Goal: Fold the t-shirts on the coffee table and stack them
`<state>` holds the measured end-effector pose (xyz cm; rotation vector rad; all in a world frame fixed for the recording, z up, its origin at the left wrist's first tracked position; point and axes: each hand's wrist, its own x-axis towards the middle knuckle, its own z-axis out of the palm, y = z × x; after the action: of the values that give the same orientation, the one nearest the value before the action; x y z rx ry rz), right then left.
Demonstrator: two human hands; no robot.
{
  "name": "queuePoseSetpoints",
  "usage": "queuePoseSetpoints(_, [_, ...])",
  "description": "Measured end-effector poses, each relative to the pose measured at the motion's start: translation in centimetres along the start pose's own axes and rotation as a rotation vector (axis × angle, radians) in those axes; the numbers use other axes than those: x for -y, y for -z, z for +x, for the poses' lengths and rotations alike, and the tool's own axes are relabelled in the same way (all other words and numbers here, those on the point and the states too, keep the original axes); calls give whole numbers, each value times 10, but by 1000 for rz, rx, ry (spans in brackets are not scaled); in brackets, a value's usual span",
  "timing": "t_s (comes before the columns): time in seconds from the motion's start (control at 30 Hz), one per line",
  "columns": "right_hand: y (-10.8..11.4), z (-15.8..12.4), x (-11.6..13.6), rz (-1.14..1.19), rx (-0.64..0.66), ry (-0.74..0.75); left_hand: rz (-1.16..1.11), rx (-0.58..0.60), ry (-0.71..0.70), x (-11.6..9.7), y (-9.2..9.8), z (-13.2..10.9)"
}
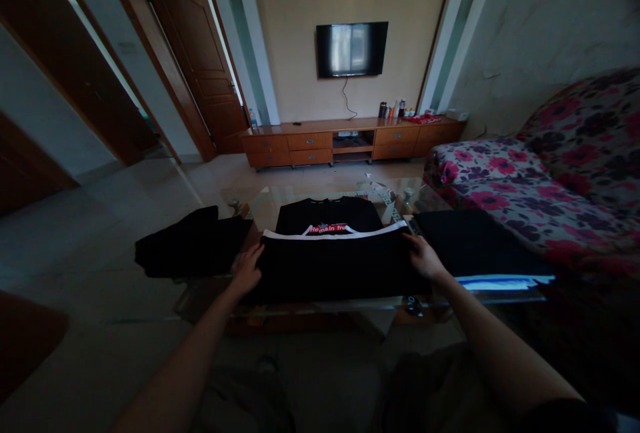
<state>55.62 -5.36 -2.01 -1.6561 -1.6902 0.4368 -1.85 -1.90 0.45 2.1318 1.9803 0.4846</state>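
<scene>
Grips black shirt (333, 268) by both sides with left hand (247, 269) and right hand (424, 258), on middle of table (261, 209); has dark garment (187, 246) at left, folded clothes (475, 243) at right, flowered sofa (505, 165) beyond.

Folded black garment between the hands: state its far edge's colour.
Far edge: white, seen best in the head view.

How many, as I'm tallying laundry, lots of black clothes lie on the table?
3: the left pile, the middle shirt, and the right pile; some garments may be hidden.

Matt cloth shirt (330, 266), glass tabletop (265, 205)
</scene>
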Motion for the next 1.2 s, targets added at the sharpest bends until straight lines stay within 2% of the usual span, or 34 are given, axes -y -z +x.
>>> queuePoseSetpoints(0.23, [-5,-1,0,-97,29,-64,55,70,73,-6,3,-5])
queuePoseSetpoints(0.3, [-7,-4,4,-146,10,-63,89,41,75,-11,4,-8])
queuePoseSetpoints(0.4, [-11,-10,21,-281,-52,-88,135,-57,29,-22,4,-12])
queuePoseSetpoints(0.5, [-19,-19,49,-408,-58,-103,115,-99,-90,-40,-2,-16])
queuePoseSetpoints(0.6, [-30,-26,74,-455,41,4,86,-67,-212,-60,-12,-22])
queuePoseSetpoints(0.67, [-38,-30,82,-472,99,65,96,-20,-272,-69,-19,-27])
queuePoseSetpoints(0.83, [-53,-40,72,-499,191,10,144,84,-244,-68,-29,-39])
queuePoseSetpoints(0.93, [-56,-45,62,-506,195,21,148,108,-248,-60,-28,-43])
queuePoseSetpoints(1.03, [-57,-45,64,-509,193,7,157,112,-264,-61,-24,-44])
queuePoseSetpoints(1.1, [-60,-42,75,-512,176,-22,173,102,-258,-71,-24,-44])
queuePoseSetpoints(1.2, [-75,-38,109,-482,162,7,170,111,-287,-101,-31,-45])
